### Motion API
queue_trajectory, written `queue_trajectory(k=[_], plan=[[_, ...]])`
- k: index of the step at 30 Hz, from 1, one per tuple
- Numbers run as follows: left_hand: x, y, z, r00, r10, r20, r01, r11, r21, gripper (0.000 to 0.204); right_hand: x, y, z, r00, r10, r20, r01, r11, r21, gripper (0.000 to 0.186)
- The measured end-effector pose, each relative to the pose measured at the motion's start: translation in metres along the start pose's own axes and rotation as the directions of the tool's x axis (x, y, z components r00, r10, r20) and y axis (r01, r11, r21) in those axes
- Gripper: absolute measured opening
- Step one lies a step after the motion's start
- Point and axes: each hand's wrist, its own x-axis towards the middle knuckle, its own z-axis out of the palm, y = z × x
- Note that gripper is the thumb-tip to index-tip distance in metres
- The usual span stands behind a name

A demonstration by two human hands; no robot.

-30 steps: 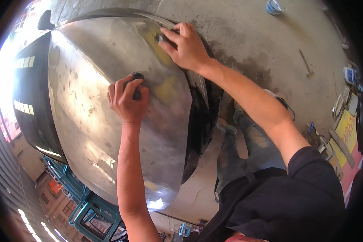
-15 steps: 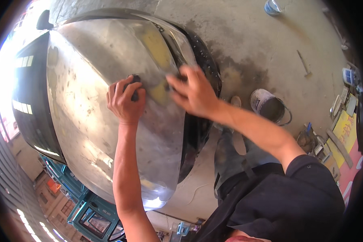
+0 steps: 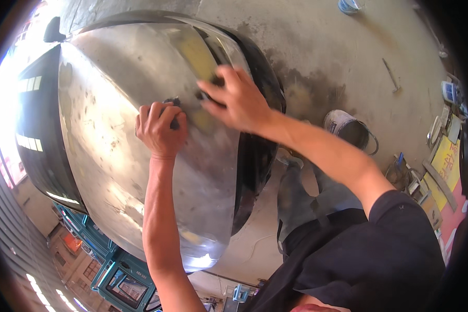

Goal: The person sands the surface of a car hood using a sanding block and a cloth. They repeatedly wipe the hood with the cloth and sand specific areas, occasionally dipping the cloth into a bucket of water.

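A car hood (image 3: 125,151), scuffed to bare grey metal with dark spots, lies under both hands. My left hand (image 3: 161,130) rests on its middle, fingers curled round a dark, crumpled cloth-like wad (image 3: 174,101). Over the front edge, beside a yellowish filler patch (image 3: 196,54), is my right hand (image 3: 238,100), smeared by motion. Its fingers are bent over a small dark piece against the metal, mostly hidden, whose kind I cannot make out. Another yellow patch (image 3: 204,120) shows just below its fingertips.
A grey bucket (image 3: 346,129) stands on the concrete floor right of the car, near my legs. Farther off lie a hammer-like tool (image 3: 391,76) and a blue-white pail (image 3: 350,6). Tools and boards (image 3: 437,179) line the right edge. A teal vehicle (image 3: 127,281) stands at lower left.
My right hand has slid up and left along the hood's front edge. The left hand stays nearly in place, still around the dark wad.
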Motion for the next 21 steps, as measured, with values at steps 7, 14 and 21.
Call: queue_trajectory(k=[7,14,21], plan=[[-0.003,-0.002,-0.001,0.999,-0.046,-0.014,0.046,0.999,-0.013,0.014,-0.078,-0.009,-0.022,0.996,-0.050,0.074,0.042,0.994,0.104,0.049],[-0.001,0.000,0.002,0.999,-0.041,-0.024,0.040,0.998,-0.048,0.013,0.019,0.017,0.005,1.000,-0.020,0.007,0.020,0.999,0.037,0.054],[0.002,0.001,-0.002,0.998,-0.049,-0.026,0.048,0.997,-0.061,0.011,0.006,0.018,0.000,0.998,-0.057,0.002,0.057,0.998,0.017,0.047]])
